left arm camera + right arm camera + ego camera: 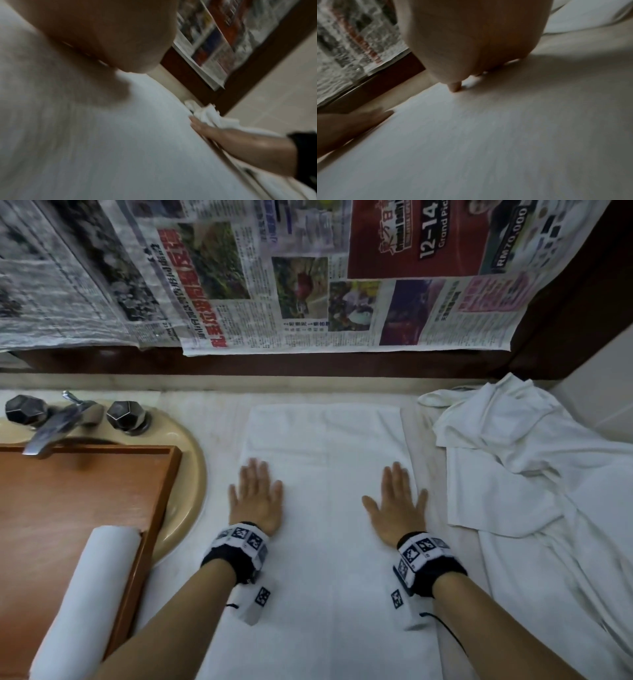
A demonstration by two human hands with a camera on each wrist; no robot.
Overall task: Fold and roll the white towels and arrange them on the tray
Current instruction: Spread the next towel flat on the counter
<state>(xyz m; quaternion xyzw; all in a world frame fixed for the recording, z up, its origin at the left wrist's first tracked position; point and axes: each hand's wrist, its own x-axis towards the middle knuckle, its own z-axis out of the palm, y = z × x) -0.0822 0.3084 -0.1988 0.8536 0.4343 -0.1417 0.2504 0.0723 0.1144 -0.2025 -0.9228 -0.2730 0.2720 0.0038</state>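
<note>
Towel: the folded white towel (325, 508) lies flat on the desk (219, 412) under both your hands, its long axis running away from you.
Left hand: your left hand (257, 496) rests palm down, fingers straight and spread, near the towel's left edge.
Right hand: your right hand (397, 501) lies the same way near the right edge; neither hand grips anything.
Step, as I judge it: smoothing the fold before rolling.
Do it well: sweep both palms outward and forward with even pressure, so creases leave through the edges; square the long edges first.
Next: start the roll from one short end, tight and level.
Tray: the wooden tray (68, 501), left of your left hand, already carries one rolled towel (92, 590).
Pile: unfolded towels (534, 474) wait right of your right hand.
</note>
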